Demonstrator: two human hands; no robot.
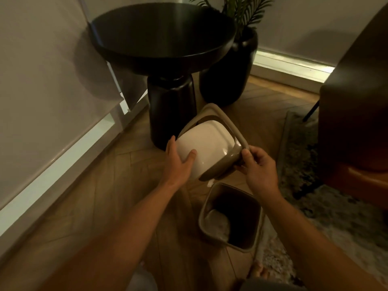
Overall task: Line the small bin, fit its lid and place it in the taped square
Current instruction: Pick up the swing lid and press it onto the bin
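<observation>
Fingers [190, 157] of our left hand [178, 162] are spread wide & pressed flat against the white side of the lid [210, 148]; thumb up along its far-left edge, so the hand cups it rather than pinches. Our right hand [259, 168] has its fingers curled shut on the lid's taupe rim at the right corner, thumb on top. Both hands carry the lid in the air, tilted, w/ its taupe frame swung up behind the white panel.

Count: 1 lid, 1 small bin [231, 215], 2 hands. The bin stands open on the wood floor [117, 185] just below & slightly right of the lid, not touching it. Inside we see a pale patch at the bottom-left corner; can't tell if it's a liner or sth else. A small white mark [210, 183] shows on the floor between lid & bin, maybe tape, too small to be sure.

Around: 1 round black side table [163, 36] right behind the lid, its pedestal close to the lid's far edge. 1 black planter [228, 66] w/ green fronds beside it, near the lit skirting. A brown chair [357, 101] at right stands on a shaggy rug [315, 217] whose edge runs next to the bin. Pale wall at left.
</observation>
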